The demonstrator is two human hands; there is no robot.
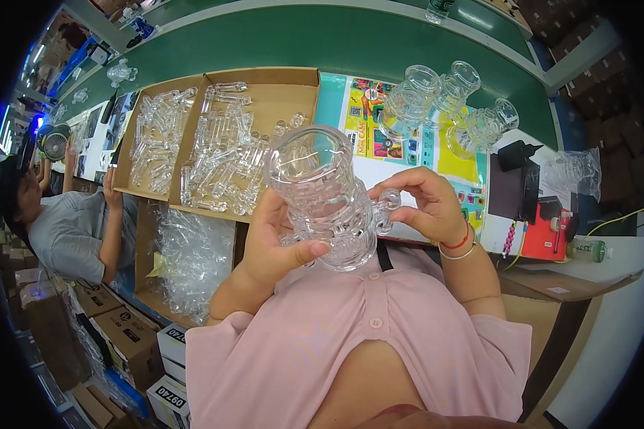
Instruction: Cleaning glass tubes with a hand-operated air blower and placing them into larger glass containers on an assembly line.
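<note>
In front of my chest, tilted, is a clear glass vessel (322,189) with a wide round mouth and a ringed body. My left hand (273,239) is closed around its left side, the thumb across the lower body. At the vessel's right side my right hand (436,211) pinches a small knobbed glass piece (388,203) between thumb and fingers. Whether that piece is joined to the vessel I cannot tell. Several similar glass vessels (411,100) stand on a colourful printed sheet (368,118) at the back right.
Left of me, a divided cardboard tray (283,89) holds many small glass tubes (225,139). Below it sits a carton of clear plastic bags (193,250). A co-worker (79,229) sits at the far left. Black items (519,154) and a wrapped glass piece (579,171) lie at right.
</note>
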